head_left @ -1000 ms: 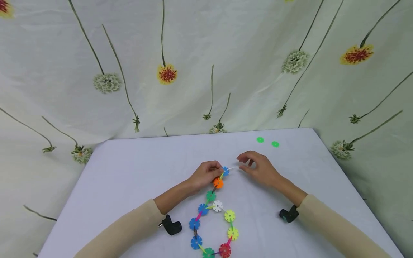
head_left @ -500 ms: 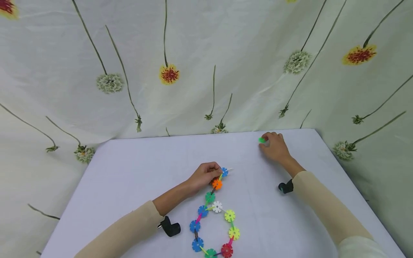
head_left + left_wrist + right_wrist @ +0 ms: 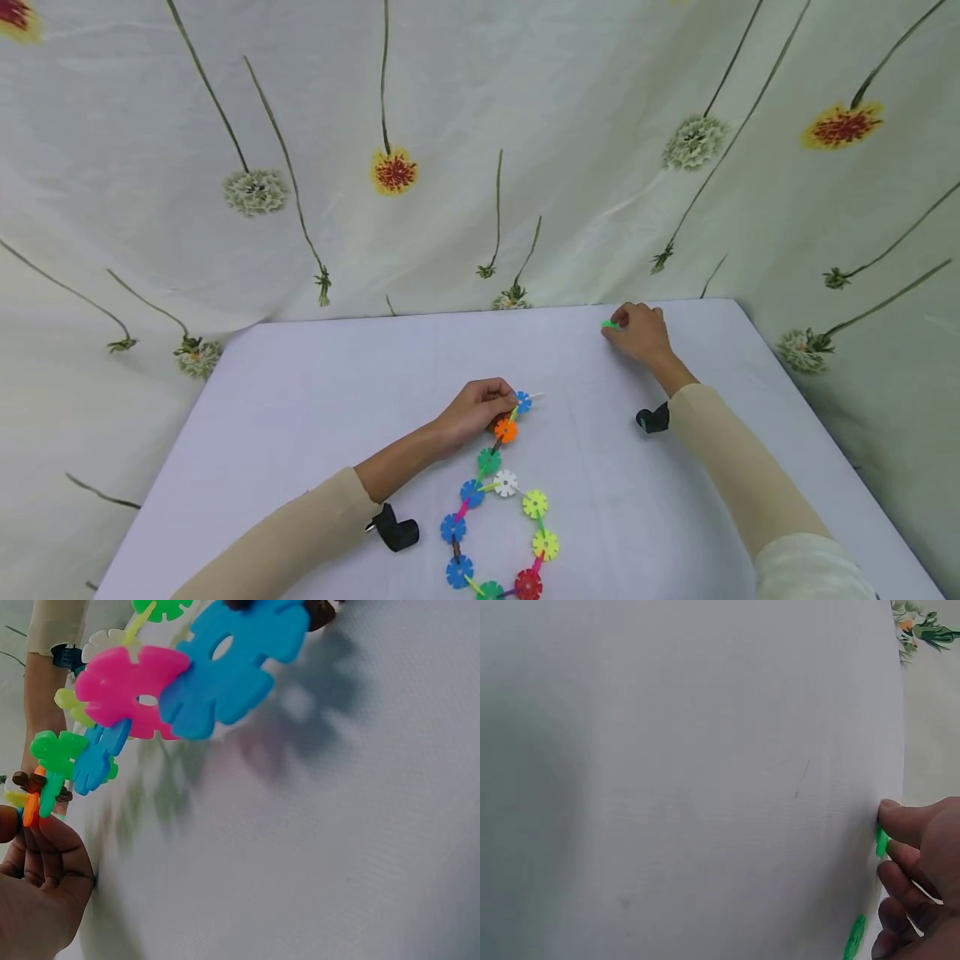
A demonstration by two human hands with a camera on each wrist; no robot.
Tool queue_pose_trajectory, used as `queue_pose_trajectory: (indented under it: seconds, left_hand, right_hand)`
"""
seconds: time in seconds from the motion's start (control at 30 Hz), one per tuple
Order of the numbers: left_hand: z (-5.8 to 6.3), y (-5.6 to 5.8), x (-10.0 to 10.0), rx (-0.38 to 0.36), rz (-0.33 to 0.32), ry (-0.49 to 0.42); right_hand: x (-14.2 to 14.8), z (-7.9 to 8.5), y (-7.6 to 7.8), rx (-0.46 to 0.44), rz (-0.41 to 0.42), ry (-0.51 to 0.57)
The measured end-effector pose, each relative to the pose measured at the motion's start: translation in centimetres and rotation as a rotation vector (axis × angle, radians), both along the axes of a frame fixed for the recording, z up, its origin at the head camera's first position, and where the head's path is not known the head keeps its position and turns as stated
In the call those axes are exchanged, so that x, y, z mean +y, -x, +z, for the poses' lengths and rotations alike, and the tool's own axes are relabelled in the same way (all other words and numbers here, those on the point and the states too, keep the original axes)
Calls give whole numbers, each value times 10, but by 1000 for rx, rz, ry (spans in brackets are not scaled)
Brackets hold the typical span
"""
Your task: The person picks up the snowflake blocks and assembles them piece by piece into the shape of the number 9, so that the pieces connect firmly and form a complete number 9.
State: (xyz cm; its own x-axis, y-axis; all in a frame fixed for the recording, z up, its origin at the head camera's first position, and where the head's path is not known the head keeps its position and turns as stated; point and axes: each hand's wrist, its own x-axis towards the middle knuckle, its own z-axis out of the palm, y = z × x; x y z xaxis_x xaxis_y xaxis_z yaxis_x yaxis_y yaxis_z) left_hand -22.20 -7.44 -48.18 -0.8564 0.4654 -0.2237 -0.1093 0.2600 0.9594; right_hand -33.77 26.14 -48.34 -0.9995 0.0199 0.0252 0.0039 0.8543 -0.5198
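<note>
My left hand [image 3: 472, 410] pinches the far end of a chain of notched plastic snowflake discs, at the blue disc [image 3: 522, 402]. An orange disc [image 3: 506, 430] and a green disc [image 3: 489, 460] come below it. The chain runs down into a loop of blue, white, yellow, red and green discs, joined by edge-on ones. Close up in the left wrist view are a pink disc [image 3: 124, 682] and a blue disc [image 3: 201, 682]. At the table's far edge my right hand [image 3: 640, 333] pinches a bright green disc [image 3: 882, 840] between thumb and fingers.
A second bright green disc [image 3: 854, 937] lies near the right hand; in the head view the hand hides it. The white table [image 3: 337, 367] ends at a flower-print cloth [image 3: 450, 242]. A black wrist camera [image 3: 396, 528] sits under the left forearm.
My right hand has left the chain's end, reached away to the far right of the table and taken hold of a bright green disc. The left hand has stayed on the chain.
</note>
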Motion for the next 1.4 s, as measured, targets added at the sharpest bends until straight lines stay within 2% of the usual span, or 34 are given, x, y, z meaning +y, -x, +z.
queue_pose_trajectory:
  seconds: [0.2, 0.47, 0.6, 0.8, 1.03, 1.4]
  left_hand:
    - [-2, 1, -1, 1, -1, 2]
    - [-3, 2, 1, 0, 1, 10]
    - [-5, 3, -1, -3, 4, 16]
    - [-2, 2, -1, 0, 5, 25]
    - [-1, 1, 1, 6, 9, 32]
    - [-2, 2, 3, 5, 14, 31]
  right_hand:
    - [-2, -1, -2, 11, 18, 160]
    - [-5, 1, -21, -1, -4, 277]
    - [-11, 1, -35, -36, 6, 382]
    - [-28, 2, -61, -95, 91, 534]
    - [-48, 3, -90, -147, 200, 625]
    - [-62, 3, -111, -230, 311, 771]
